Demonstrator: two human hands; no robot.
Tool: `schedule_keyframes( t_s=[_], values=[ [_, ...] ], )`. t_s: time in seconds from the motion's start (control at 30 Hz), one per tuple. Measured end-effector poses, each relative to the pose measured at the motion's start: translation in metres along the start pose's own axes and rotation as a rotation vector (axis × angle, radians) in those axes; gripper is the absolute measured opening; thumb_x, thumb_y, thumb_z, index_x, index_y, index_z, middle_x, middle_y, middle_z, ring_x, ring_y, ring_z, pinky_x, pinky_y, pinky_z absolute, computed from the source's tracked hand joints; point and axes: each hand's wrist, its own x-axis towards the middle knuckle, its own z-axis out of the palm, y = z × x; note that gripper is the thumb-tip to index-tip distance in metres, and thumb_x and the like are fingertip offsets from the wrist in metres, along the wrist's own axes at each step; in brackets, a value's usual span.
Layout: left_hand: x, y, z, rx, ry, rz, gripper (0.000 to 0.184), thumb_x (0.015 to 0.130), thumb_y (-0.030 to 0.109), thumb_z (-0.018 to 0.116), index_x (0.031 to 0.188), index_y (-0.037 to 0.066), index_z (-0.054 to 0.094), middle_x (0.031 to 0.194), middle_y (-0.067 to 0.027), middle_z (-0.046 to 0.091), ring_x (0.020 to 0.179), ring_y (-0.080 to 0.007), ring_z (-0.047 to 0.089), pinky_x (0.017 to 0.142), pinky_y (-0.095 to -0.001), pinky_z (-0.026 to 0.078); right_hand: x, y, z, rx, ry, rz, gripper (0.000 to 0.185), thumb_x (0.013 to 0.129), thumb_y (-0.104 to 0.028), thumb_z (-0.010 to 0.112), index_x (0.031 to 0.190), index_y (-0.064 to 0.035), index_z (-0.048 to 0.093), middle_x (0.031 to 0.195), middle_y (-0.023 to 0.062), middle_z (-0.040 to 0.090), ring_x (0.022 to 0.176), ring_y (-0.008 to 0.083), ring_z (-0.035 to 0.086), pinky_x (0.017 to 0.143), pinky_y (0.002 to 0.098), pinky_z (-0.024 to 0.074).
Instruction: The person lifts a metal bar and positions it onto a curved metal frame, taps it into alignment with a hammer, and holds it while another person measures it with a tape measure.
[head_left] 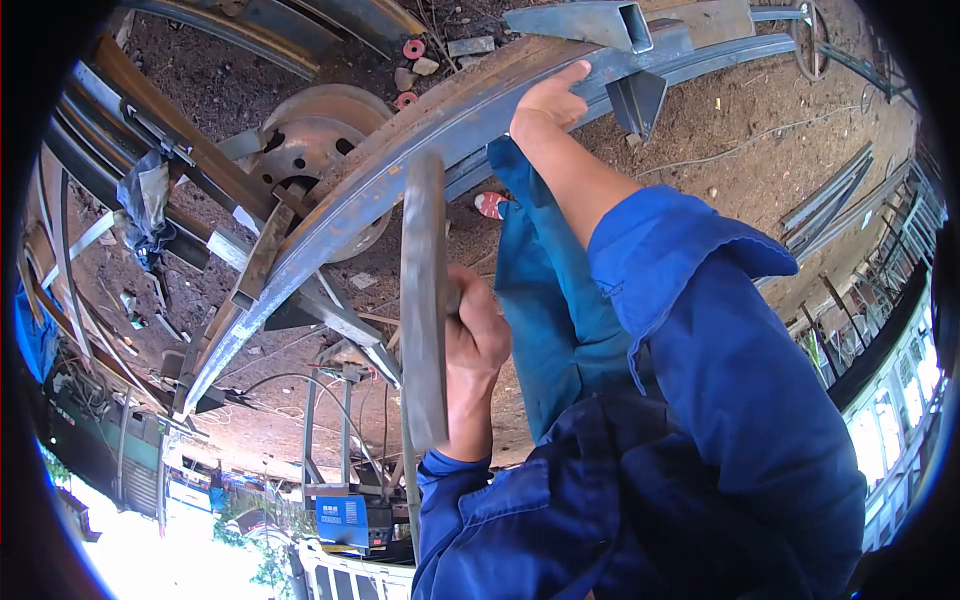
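My left hand [475, 325] is closed round a long grey metal bar [422, 310], seen end to end in front of the fingers. The bar is slightly smeared by motion, and its upper end overlaps the edge of a long curved steel beam [330, 225]; I cannot tell if they touch. My right hand [550, 103] is on the beam farther along, fingers curled over it and partly hidden. Beside that hand lies a piece of square steel tube [590, 22] on the beam, and a short dark steel plate [637, 103] juts out below.
A rusty wheel rim [325, 140] is by the beam on the ground. Steel lengths [830, 195] lie at right, more at left with a crumpled cloth [150, 205]. A blue machine [342, 520] stands at the lower left. My shoe [490, 205] is close to the beam.
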Motion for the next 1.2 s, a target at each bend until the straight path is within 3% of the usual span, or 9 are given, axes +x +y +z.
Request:
schedule_keyframes(
  t_s=[0.17,0.47,0.57,0.67,0.8,0.93,0.97,1.03,1.2],
  values=[
    [0.008,-0.089,-0.005,0.612,-0.26,-0.441,0.034,0.091,0.026,0.057,0.089,-0.007,0.055,0.062,-0.0047,0.052,0.052,-0.0193,0.046,0.05,-0.0344,0.037,-0.008,-0.006,-0.005,-0.032,0.01,0.015,0.086,0.089,-0.063,0.034,0.1,0.0188,0.057,0.103,0.0369,0.058,0.099,0.047,0.056,0.091,0.0489,0.0421],
    [-0.005,-0.016,0.001,-0.02,0.042,0.066,0.025,0.091,0.013,0.042,0.067,0.006,0.045,0.058,-0.0037,0.046,0.047,-0.008,0.04,0.042,-0.0243,0.029,0.0,-0.001,-0.001,0.032,-0.046,0.0,0.087,0.088,-0.063,0.034,0.097,0.0202,0.058,0.1,0.0382,0.057,0.099,0.0475,0.056,0.09,0.0492,0.0419],
    [-0.028,-0.135,-0.005,0.486,-0.111,-0.182,0.031,0.092,0.023,0.052,0.086,-0.006,0.054,0.068,-0.0078,0.053,0.057,-0.0132,0.044,0.05,-0.0328,0.038,-0.006,-0.006,-0.004,-0.022,0.006,0.009,0.088,0.088,-0.064,0.035,0.094,0.0205,0.058,0.099,0.0388,0.057,0.097,0.0479,0.056,0.088,0.0497,0.0427],
    [0.004,-0.064,0.01,0.483,-0.238,-0.59,0.023,0.09,0.016,0.056,0.095,-0.007,0.054,0.07,-0.0041,0.052,0.061,-0.0122,0.043,0.055,-0.0319,0.038,0.0,-0.002,-0.001,0.011,-0.046,0.026,0.088,0.088,-0.064,0.035,0.091,0.0202,0.059,0.098,0.0392,0.057,0.095,0.0484,0.057,0.087,0.0505,0.0434],
    [-0.015,-0.014,0.005,0.242,-0.177,-0.208,0.026,0.092,0.013,0.045,0.067,0.005,0.047,0.059,0.0005,0.043,0.052,-0.0051,0.038,0.047,-0.0208,0.028,-0.005,-0.005,-0.005,-0.048,0.016,-0.022,0.087,0.088,-0.064,0.034,0.087,0.0196,0.059,0.093,0.0378,0.058,0.091,0.0476,0.058,0.084,0.052,0.0422],
    [-0.028,-0.074,-0.002,0.701,-0.116,0.153,0.011,0.084,0.012,0.057,0.084,0.001,0.058,0.063,-0.013,0.052,0.057,-0.0316,0.058,0.049,-0.0383,0.044,-0.001,-0.001,0.001,0.021,0.009,-0.006,0.087,0.088,-0.064,0.034,0.086,0.0191,0.059,0.092,0.037,0.059,0.091,0.0469,0.058,0.084,0.0508,0.0429],
    [-0.022,-0.098,0.006,0.607,-0.179,-0.16,0.013,0.086,0.014,0.057,0.084,0.001,0.058,0.066,-0.0144,0.056,0.055,-0.0322,0.057,0.049,-0.0389,0.044,-0.003,-0.002,-0.002,0.016,-0.001,-0.004,0.087,0.088,-0.064,0.034,0.086,0.0191,0.059,0.092,0.037,0.059,0.091,0.0469,0.058,0.084,0.0508,0.0429],
    [0.001,-0.085,0.011,0.58,-0.283,-0.656,0.03,0.089,0.027,0.058,0.09,-0.003,0.059,0.069,-0.0157,0.054,0.062,-0.0157,0.05,0.056,-0.0365,0.043,-0.008,-0.009,-0.005,-0.012,-0.008,0.032,0.087,0.088,-0.064,0.034,0.088,0.0195,0.059,0.093,0.0378,0.059,0.092,0.0471,0.058,0.085,0.0504,0.0427],
    [-0.018,-0.03,0.005,0.176,-0.099,-0.163,0.022,0.089,0.016,0.05,0.074,0.0,0.054,0.061,-0.0012,0.048,0.053,-0.0101,0.044,0.047,-0.0234,0.031,-0.001,-0.002,-0.002,-0.001,-0.02,0.031,0.089,0.088,-0.064,0.034,0.092,0.0212,0.058,0.098,0.0386,0.058,0.093,0.0474,0.057,0.086,0.0496,0.043]
  ],
)
